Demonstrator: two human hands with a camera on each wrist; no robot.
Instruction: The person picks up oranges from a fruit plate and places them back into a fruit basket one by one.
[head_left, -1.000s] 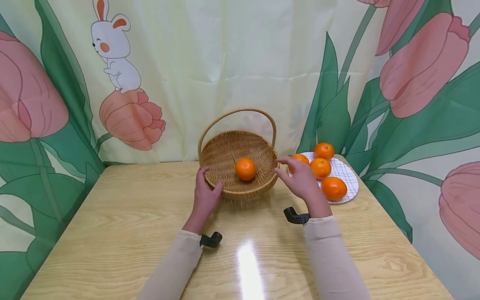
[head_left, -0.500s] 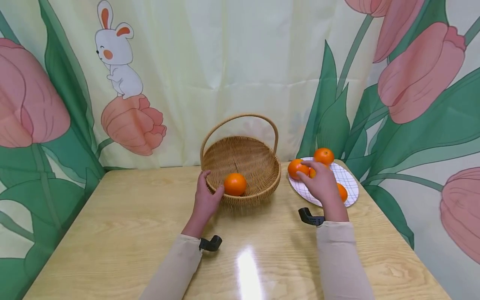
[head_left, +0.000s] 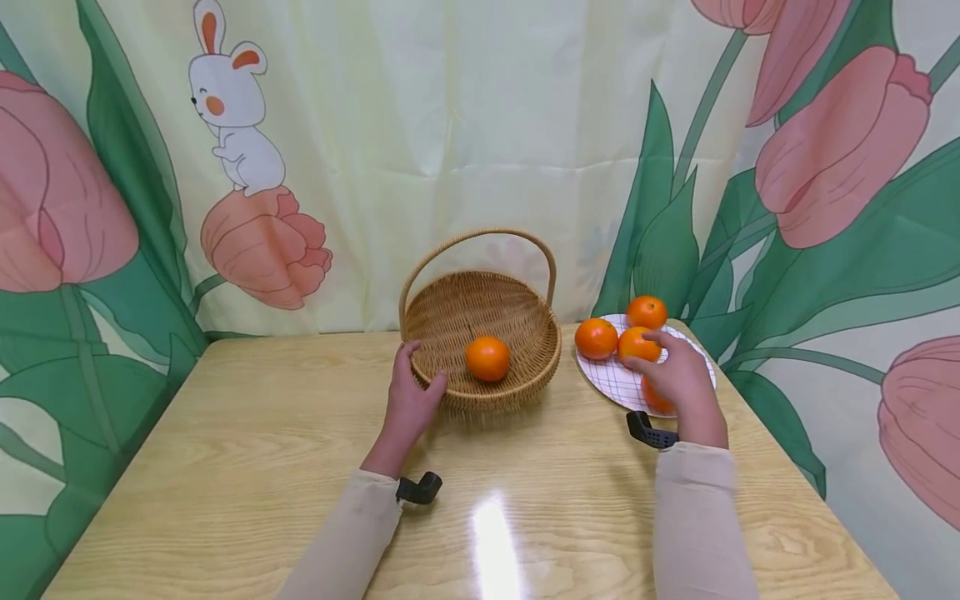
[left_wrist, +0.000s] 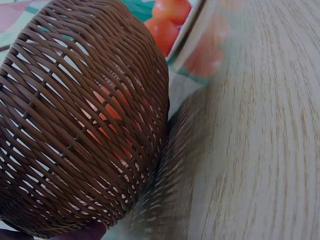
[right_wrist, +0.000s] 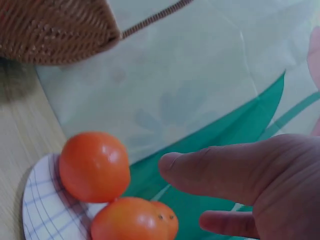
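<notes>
My left hand (head_left: 414, 398) grips the near-left rim of a woven wicker basket (head_left: 480, 292), thumb over the rim. The basket has a tall arched handle and tilts toward me. One mandarin orange (head_left: 487, 359) lies inside it, near the front; through the weave its colour shows in the left wrist view. Over a plate (head_left: 611, 385) on the right, my right hand (head_left: 681, 379) has thumb and fingers spread, holding nothing. Several mandarin oranges (head_left: 596, 338) sit on this white, blue-checked plate, and the right hand partly covers the nearest one (head_left: 656, 398).
The plate stands near the right edge of a light wooden table (head_left: 262, 433), with the basket at the back middle. A curtain (head_left: 510, 100) printed with tulips and a rabbit hangs right behind the table.
My right hand has moved right, from beside the basket's rim to over the plate. The mandarin orange in the basket rolled left toward the front, then back right. My left hand stays on the rim.
</notes>
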